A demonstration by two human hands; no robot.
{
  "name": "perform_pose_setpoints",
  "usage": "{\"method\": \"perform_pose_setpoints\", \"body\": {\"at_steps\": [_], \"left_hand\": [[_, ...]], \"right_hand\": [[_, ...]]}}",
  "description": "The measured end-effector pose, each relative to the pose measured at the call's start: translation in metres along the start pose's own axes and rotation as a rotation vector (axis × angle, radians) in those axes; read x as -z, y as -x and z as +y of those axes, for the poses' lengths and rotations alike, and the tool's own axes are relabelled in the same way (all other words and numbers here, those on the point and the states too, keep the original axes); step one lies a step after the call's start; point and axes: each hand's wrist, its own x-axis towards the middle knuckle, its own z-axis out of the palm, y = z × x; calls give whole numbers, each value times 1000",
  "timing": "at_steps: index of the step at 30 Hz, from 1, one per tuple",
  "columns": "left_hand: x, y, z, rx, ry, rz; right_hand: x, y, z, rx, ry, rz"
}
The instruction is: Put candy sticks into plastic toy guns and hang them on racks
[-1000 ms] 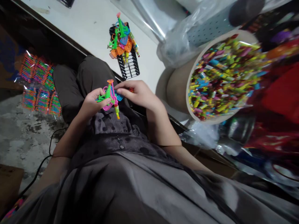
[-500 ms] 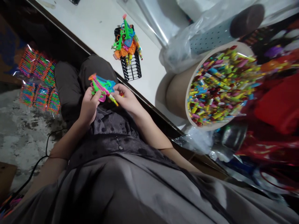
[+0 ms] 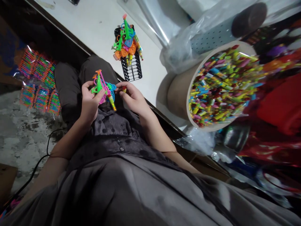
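Over my lap, my left hand (image 3: 89, 98) pinches a small bunch of bright plastic toys (image 3: 99, 84), green, pink and blue, with meshed heart-like ends. A short yellow printed tube (image 3: 112, 103) hangs from the bunch. My right hand (image 3: 133, 98) is closed on a small red-and-yellow tube (image 3: 124, 89), mostly hidden by the fingers. Its fingertips are close to the blue meshed toy (image 3: 111, 88); whether they touch it I cannot tell. On the table, a pile of similar toys (image 3: 127, 39) lies over a black abacus (image 3: 133, 70).
A large round tub (image 3: 180, 94) full of small printed tubes (image 3: 218, 88) leans on its side at the right. Clear plastic bags (image 3: 176, 47) and red items (image 3: 282, 106) surround it. Bagged coloured pieces (image 3: 39, 81) lie at left. A black cable (image 3: 35, 169) crosses the floor.
My right hand has moved slightly right, away from the bunch, and its small red-and-yellow tube shows more. The bunch has turned in my left hand, its yellow tube now pointing more downward.
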Motion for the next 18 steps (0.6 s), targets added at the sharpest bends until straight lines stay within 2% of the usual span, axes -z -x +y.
{"method": "perform_pose_setpoints", "body": {"at_steps": [4,8,12,18], "left_hand": [[-3,0,1,-14,-10,-55],[-4,1,-1,44,-19,-81],[-3,1,-4,34,-23,-49],[5,-3,-15,7,-54,-126]], "right_hand": [[-1,1,0,-29,26,-36],[-3,1,0,-34,71,31],[-4,3,-3,-39,35,51],[-4,4,0,-67,-73,126]]}}
